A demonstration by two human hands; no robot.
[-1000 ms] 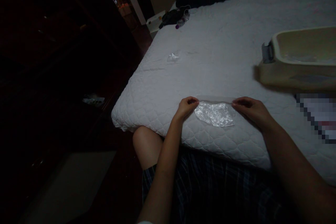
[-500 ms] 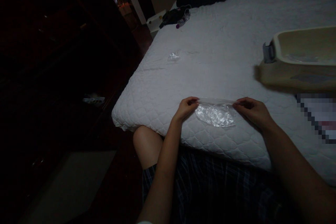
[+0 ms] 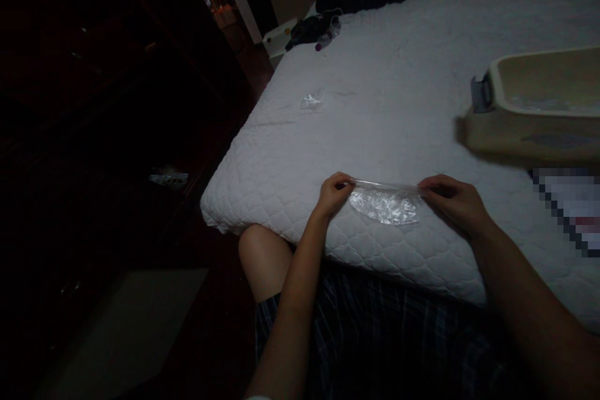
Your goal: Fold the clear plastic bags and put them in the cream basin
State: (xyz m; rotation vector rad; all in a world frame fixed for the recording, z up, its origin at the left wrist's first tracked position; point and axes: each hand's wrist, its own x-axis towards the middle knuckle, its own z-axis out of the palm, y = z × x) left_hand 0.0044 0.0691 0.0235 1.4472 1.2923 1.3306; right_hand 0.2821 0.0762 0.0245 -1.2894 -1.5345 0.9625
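A clear, crinkled plastic bag (image 3: 385, 205) is stretched between my two hands, just over the near edge of the bed. My left hand (image 3: 335, 192) pinches one upper corner between thumb and fingers. The opposite upper corner is pinched in my right hand (image 3: 452, 197). The bag's top edge runs nearly straight from hand to hand, and its shiny lower part hangs or lies against the white quilted bedcover (image 3: 375, 137). I cannot tell whether anything is inside the bag.
Right of my hands stands a cream plastic bin (image 3: 529, 134) with a grey clasp, clear plastic inside it. A small clear packet (image 3: 312, 100) lies farther up the bed. At the far corner are a bottle (image 3: 328, 37) and dark cloth (image 3: 304, 31). A pixelated item lies at right.
The bag's top edge has tilted or folded slightly and now shows as a thin bright line. Both hands keep their pinch in almost the same place.
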